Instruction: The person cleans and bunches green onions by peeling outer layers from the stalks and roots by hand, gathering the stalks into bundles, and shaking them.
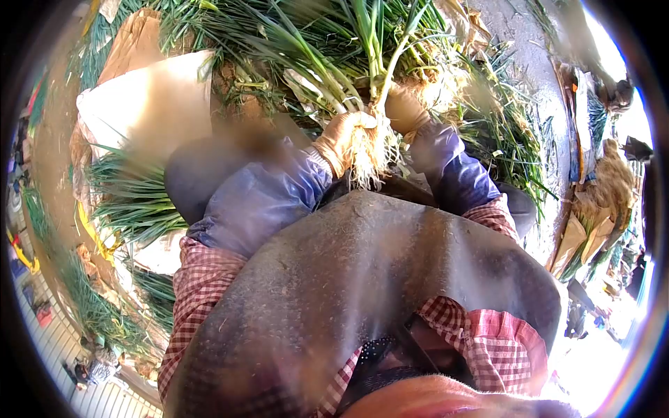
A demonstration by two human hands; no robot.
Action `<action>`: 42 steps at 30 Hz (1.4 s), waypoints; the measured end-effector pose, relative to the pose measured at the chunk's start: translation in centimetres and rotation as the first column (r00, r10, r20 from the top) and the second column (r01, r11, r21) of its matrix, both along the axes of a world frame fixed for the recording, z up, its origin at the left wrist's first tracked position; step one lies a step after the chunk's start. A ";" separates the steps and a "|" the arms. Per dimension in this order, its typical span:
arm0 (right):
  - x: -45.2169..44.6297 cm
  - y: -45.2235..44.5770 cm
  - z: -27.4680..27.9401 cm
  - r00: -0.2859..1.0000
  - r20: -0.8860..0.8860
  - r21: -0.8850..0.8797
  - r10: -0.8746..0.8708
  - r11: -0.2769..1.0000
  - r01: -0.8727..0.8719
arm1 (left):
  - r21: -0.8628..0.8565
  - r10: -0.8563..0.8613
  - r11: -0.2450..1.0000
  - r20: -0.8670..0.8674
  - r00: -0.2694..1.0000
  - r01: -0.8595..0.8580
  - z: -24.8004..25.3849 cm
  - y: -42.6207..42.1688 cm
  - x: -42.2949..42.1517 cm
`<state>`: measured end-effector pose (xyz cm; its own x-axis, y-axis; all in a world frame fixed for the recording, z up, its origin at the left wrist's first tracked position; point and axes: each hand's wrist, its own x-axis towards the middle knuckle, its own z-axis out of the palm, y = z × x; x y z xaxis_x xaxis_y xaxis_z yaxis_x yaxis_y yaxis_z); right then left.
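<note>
In front of my apron I hold scallions [376, 59] upright, their green leaves pointing away from me. White stringy roots [368, 157] hang down toward my lap. My left hand [341, 143], in a tan glove, is closed around the white lower stalks. My right hand [405, 110], gloved too, is curled against the right side of the same stalks; its fingertips are partly hidden. Just beyond both hands lies a big heap of loose scallions [258, 35].
A pale sheet or sack [150, 101] lies at the left, with more scallions [132, 195] below it. Trimmed leaves [512, 146] pile up at the right. Bundled roots [613, 181] stand at far right. My dark apron [362, 258] covers my lap.
</note>
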<state>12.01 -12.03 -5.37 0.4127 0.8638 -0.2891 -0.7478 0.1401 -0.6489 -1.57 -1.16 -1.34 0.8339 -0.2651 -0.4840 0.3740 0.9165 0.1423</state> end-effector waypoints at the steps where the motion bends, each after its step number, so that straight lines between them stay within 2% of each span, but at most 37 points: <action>1: -0.1 0.2 0.5 0.998 0.064 0.044 -0.002 0.999 -0.001 | -0.001 0.002 1.000 0.003 1.000 -0.002 -0.5 0.1 0.0; 2: 1.0 -0.3 -1.5 0.678 0.714 -0.339 0.177 0.934 0.114 | 0.143 0.005 0.990 -0.063 0.998 0.004 -1.4 0.2 0.0; 3: 0.3 -0.1 2.5 -0.148 0.883 -0.376 0.447 0.859 0.348 | 0.282 0.020 0.959 -0.129 0.991 0.017 -2.0 0.3 0.0; 5: -0.6 0.4 2.3 -0.266 0.716 -0.403 0.646 0.693 0.598 | 0.258 0.039 0.966 -0.124 0.992 -0.006 -0.4 0.0 -0.1; 6: -1.0 0.4 1.8 -0.054 0.880 -0.362 0.472 0.741 0.565 | 0.262 0.034 0.965 -0.117 0.993 -0.003 -0.1 -0.7 0.3; 7: -1.5 0.5 1.3 0.148 0.962 -0.274 0.230 0.789 0.549 | 0.267 0.028 0.964 -0.110 0.994 0.002 0.1 -1.0 0.6; 8: -1.8 0.3 1.0 0.116 0.964 -0.258 0.239 0.736 0.626 | 0.379 0.022 0.925 -0.133 0.991 0.031 -0.5 -0.9 0.4; 11: -3.2 0.2 3.3 0.287 0.932 0.009 -0.220 0.808 0.589 | 0.304 0.038 0.953 -0.136 0.990 0.005 0.7 -0.2 -0.1; 12: -3.6 0.0 4.4 0.327 0.896 0.070 -0.300 0.823 0.564 | 0.302 0.103 0.952 -0.134 0.986 -0.058 4.0 -0.5 -0.3; 13: -3.9 -0.4 5.5 0.259 0.929 0.087 -0.264 0.835 0.543 | 0.300 0.102 0.952 -0.134 0.986 -0.057 2.7 -0.1 -0.3; 14: -4.3 -0.9 7.0 0.562 0.775 -0.043 -0.288 0.864 0.502 | 0.195 0.051 0.980 -0.028 0.998 -0.045 0.4 0.6 -0.2; 15: -3.7 -1.2 6.9 0.610 0.732 -0.065 -0.304 0.860 0.507 | 0.089 0.012 0.996 0.085 0.996 -0.020 0.1 1.0 0.0; 17: -2.9 -2.5 6.3 0.783 0.556 -0.190 -0.279 0.874 0.446 | 0.033 0.046 0.998 0.063 0.997 -0.048 -0.5 0.2 0.2; 18: -2.7 -2.8 6.4 0.667 0.724 -0.154 -0.175 0.902 0.404 | -0.032 0.075 0.997 0.051 0.996 -0.073 -0.3 0.1 0.2; 19: -2.4 -3.1 6.4 0.496 0.863 -0.114 -0.095 0.920 0.375 | -0.097 0.105 0.990 0.034 0.994 -0.101 -0.1 0.1 0.1; 20: -2.1 -3.3 6.4 0.301 0.952 -0.062 -0.051 0.933 0.355 | -0.146 0.064 0.988 0.074 0.995 -0.053 -0.1 0.3 -0.2; 22: -1.6 -3.2 6.1 0.278 0.959 -0.046 -0.046 0.948 0.314 | -0.175 0.045 0.984 0.134 0.990 -0.021 0.1 0.5 -0.5; 23: -1.0 -4.0 6.6 0.454 0.891 -0.072 -0.028 0.977 0.202 | -0.201 0.026 0.980 0.199 0.980 0.015 0.3 0.5 -0.4; 25: -0.5 -5.1 9.1 0.755 0.654 -0.099 0.056 0.995 0.013 | -0.146 0.034 0.989 0.177 0.984 -0.008 1.3 0.3 -0.5; 26: 2.3 -6.4 4.8 0.184 0.963 -0.230 0.195 0.955 0.189 | -0.186 0.033 0.983 0.171 0.985 -0.001 1.9 0.1 -0.6; 27: 2.6 -5.0 5.4 -0.433 0.813 -0.211 0.389 0.890 0.404 | -0.229 0.032 0.973 0.165 0.986 0.006 2.3 0.1 -0.6; 28: 2.4 -4.8 6.4 0.255 0.933 -0.327 0.254 0.895 0.304 | -0.264 0.029 0.964 0.232 0.972 0.034 1.5 -0.1 -0.4; 29: 1.2 -2.9 7.5 0.828 0.548 -0.242 -0.119 0.925 0.293 | -0.265 0.028 0.963 0.237 0.971 0.037 0.7 -0.2 -0.3; 31: 1.6 -1.2 5.9 0.926 0.376 -0.287 -0.015 0.949 0.132 | -0.224 -0.049 0.971 0.168 0.985 0.087 -0.7 -0.3 -0.3; 32: 1.7 -0.8 5.2 0.672 0.715 -0.361 0.192 0.925 0.120 | -0.152 -0.051 0.986 0.132 0.990 0.071 -0.8 -0.2 -0.6; 33: 1.7 -0.4 4.6 0.113 0.888 -0.460 0.447 0.841 0.285 | -0.060 -0.063 0.995 0.163 0.985 0.074 -0.3 -0.2 -0.5; 34: 1.8 0.0 4.0 -0.298 0.781 -0.375 0.548 0.795 0.478 | -0.009 -0.043 0.999 0.105 0.994 0.044 0.2 -0.1 -0.6; 35: 2.1 0.2 3.8 -0.736 0.243 -0.183 0.632 0.775 0.605 | 0.044 -0.019 0.999 0.051 0.999 0.017 0.7 -0.1 -0.7; 36: 1.1 0.1 5.1 -0.642 0.329 -0.223 0.693 0.718 0.660 | 0.047 -0.018 0.999 0.053 0.998 0.016 0.8 -0.1 -0.6; 37: 1.6 -0.3 4.1 -0.642 0.330 -0.221 0.692 0.718 0.660 | -0.002 0.033 0.999 0.080 0.996 -0.033 0.7 -0.2 -0.5; 38: 2.5 -1.5 2.2 -0.380 0.835 -0.217 0.397 0.874 0.436 | -0.053 0.083 0.996 0.105 0.991 -0.078 0.6 -0.3 -0.5; 39: 2.1 -2.9 3.3 -0.164 0.933 -0.229 0.320 0.880 0.416 | -0.127 0.099 0.989 0.174 0.980 -0.077 -0.5 -0.2 -0.2; 41: 1.0 -5.4 6.8 0.002 0.934 -0.310 0.357 0.810 0.498 | -0.111 0.172 0.983 0.292 0.941 -0.146 -0.8 -0.2 0.3; 42: 0.4 -6.1 8.4 0.100 0.928 -0.356 0.358 0.779 0.516 | -0.230 0.170 0.967 0.279 0.945 -0.106 -0.2 0.0 0.2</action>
